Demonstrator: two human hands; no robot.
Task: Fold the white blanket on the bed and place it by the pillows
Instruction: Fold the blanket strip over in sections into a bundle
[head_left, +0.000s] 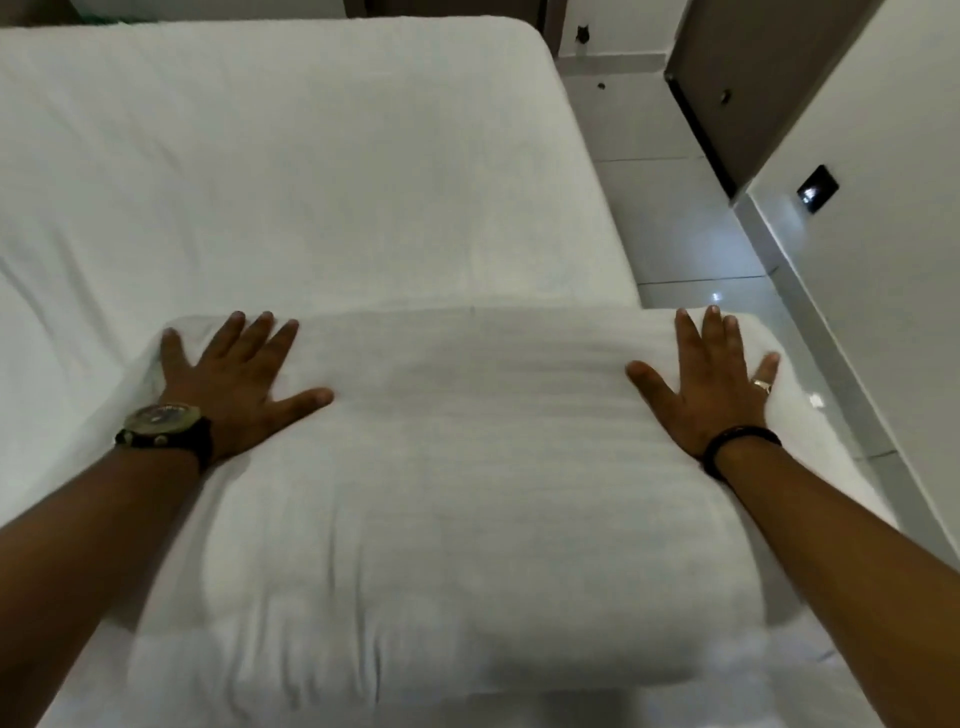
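Folded white blanket (467, 467) at bed (311, 182) near right corner; left hand (234, 374), right hand (711, 379) splayed flat, pressing folds down.

Glossy tiled floor (670, 218); dark wall plate (817, 195); brown door (737, 78).

Light: dim, flat, greyish.
Glare: bright spots on floor tiles (717, 297).
Blur: soft bottom edge.
Distortion: wide-angle bending at edges.

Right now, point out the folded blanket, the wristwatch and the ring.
folded blanket (467, 467): head view, middle of its top face.
wristwatch (162, 415): head view, dial, left wrist.
ring (762, 385): head view, band on a right-hand finger.
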